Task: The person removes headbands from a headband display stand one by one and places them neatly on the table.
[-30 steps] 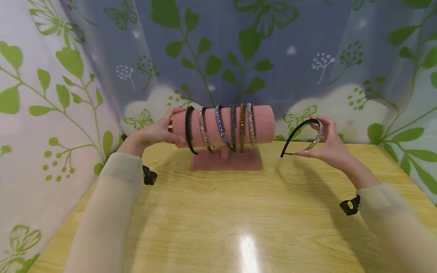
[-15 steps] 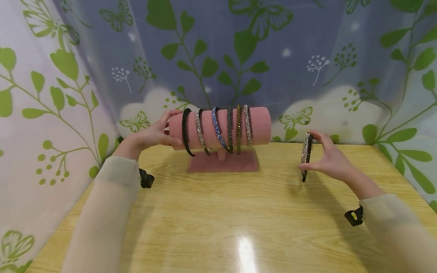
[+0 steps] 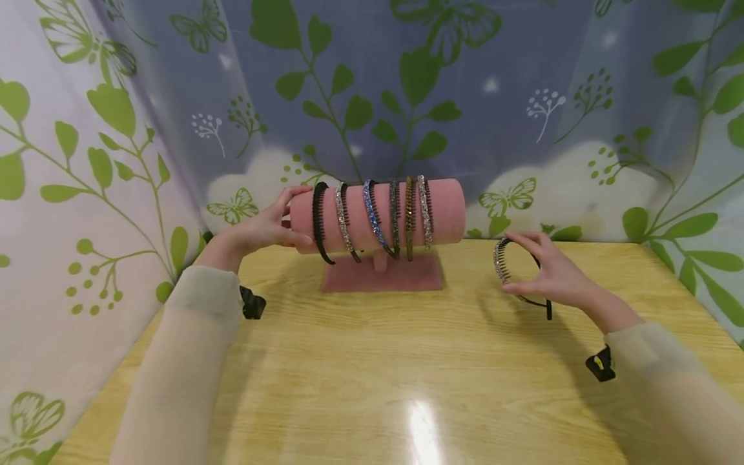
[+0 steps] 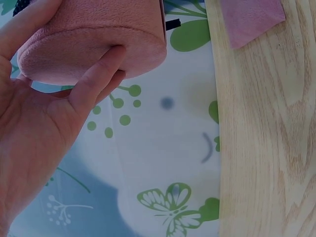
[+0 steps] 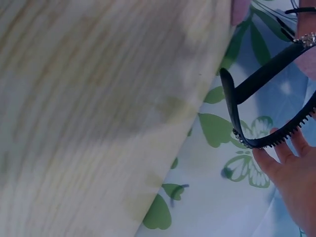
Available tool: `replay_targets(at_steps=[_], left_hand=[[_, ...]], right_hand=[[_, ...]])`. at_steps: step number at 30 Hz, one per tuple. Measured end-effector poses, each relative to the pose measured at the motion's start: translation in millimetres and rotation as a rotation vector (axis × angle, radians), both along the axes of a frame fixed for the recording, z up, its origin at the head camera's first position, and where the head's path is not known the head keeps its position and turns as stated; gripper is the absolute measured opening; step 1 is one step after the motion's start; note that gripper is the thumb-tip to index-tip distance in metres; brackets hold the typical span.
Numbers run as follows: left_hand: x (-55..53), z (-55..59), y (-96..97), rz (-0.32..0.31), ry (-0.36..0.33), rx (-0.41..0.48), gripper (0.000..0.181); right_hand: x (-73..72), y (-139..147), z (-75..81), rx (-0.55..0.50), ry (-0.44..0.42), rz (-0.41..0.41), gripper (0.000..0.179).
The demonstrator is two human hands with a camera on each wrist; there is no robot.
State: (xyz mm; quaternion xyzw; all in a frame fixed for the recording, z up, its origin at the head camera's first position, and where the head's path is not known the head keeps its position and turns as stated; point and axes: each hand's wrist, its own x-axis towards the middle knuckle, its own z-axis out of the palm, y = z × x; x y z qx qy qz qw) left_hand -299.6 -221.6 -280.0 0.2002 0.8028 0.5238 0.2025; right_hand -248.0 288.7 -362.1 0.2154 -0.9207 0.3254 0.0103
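My left hand (image 3: 264,227) grips the left end of the pink plush roll (image 3: 449,210) of a headband stand; in the left wrist view its fingers lie against the roll's end face (image 4: 94,54). Several toothed headbands circle the roll: a black one (image 3: 318,223), a blue glittery one (image 3: 372,215), a gold one (image 3: 409,216), and silver and dark grey ones. To the right of the stand, my right hand (image 3: 558,274) pinches a silver rhinestone headband (image 3: 499,261) between thumb and fingers, above the table. The right wrist view shows its black inner side (image 5: 269,74) and teeth.
The stand's flat pink base (image 3: 343,279) rests toward the back of the wood-grain table (image 3: 325,374). Behind it hangs a blue and white curtain (image 3: 488,135) with green leaves and butterflies, and patterned cloth (image 3: 46,232) closes the left side.
The right hand has turned the headband: its ends pointed left, then it stood edge-on, and now its glittery curve faces left. That hand is slightly lower. The left hand keeps its grip.
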Motion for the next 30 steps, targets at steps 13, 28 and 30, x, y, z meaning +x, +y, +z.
replay_targets(at_steps=[13, 28, 30], left_hand=[[1.0, 0.9, 0.5, 0.007, 0.002, 0.002, 0.092], [0.8, 0.5, 1.3, -0.002, 0.003, -0.013, 0.093], [0.1, 0.7, 1.0, -0.004, 0.002, -0.010, 0.093]], right_hand=[[-8.2, -5, -27.7, 0.126, -0.083, 0.085, 0.096], [-17.9, -13, -44.9, 0.263, -0.125, 0.135, 0.099], [-17.1, -15, -43.9, 0.263, -0.139, 0.138, 0.099]])
